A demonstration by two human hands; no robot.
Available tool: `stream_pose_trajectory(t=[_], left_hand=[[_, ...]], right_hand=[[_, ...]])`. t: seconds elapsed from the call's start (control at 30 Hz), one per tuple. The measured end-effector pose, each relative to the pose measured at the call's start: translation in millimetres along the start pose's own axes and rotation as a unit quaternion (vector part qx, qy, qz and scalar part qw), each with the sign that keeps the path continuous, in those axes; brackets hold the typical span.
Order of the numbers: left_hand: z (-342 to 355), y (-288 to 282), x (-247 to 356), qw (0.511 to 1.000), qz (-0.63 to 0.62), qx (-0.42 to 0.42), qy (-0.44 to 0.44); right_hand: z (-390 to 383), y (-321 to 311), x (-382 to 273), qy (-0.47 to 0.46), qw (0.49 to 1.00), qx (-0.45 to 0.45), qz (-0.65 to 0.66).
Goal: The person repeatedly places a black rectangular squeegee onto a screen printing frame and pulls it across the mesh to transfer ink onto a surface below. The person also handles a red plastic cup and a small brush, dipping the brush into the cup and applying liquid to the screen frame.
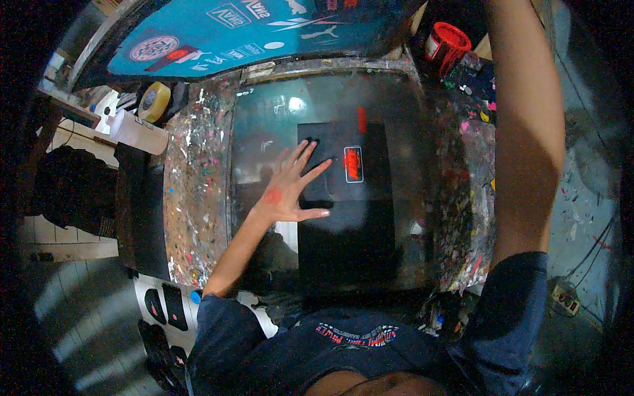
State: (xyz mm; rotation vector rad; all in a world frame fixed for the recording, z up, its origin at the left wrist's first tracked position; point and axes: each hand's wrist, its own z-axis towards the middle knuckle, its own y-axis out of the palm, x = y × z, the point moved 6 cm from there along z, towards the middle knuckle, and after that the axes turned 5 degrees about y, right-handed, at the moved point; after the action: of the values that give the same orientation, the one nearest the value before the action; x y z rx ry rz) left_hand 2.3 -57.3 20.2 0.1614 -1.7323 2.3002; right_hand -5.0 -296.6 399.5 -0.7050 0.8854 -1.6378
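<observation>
My left hand [289, 185] lies with fingers spread on the left side of a black sheet [347, 244]. On the sheet, right of my fingertips, is a small printed rectangle [354, 164] with a white outline and red inside. The sheet rests on a dark, glossy board [264, 142], which reflects a lamp. A red smear [362, 119] marks the board just beyond the sheet. My right forearm [525, 119] reaches up along the right side and leaves the picture at the top, so my right hand is out of sight.
A raised blue printing screen [290, 33] with pale designs slants across the far side. A red-smeared tub [446, 45] stands at far right. On the left are a tape roll [154, 101] and a white bottle [140, 132]. Paint-spattered table strips [198, 178] flank the board.
</observation>
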Motion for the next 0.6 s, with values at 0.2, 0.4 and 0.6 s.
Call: stream_pose_trajectory(t=[0.2, 0.4, 0.6], left_hand=[[85, 30, 64, 0.927, -0.355, 0.125, -0.007], [20, -152, 117, 0.92, 0.09, 0.365, -0.111], [-66, -113, 79, 0.976, 0.041, 0.142, -0.163]], right_hand=[[-5, -4, -10, 0.009, 0.999, -0.041, 0.013], [-142, 35, -70, 0.106, 0.994, -0.012, 0.005], [-307, 110, -128, -0.002, 1.0, -0.023, 0.017]])
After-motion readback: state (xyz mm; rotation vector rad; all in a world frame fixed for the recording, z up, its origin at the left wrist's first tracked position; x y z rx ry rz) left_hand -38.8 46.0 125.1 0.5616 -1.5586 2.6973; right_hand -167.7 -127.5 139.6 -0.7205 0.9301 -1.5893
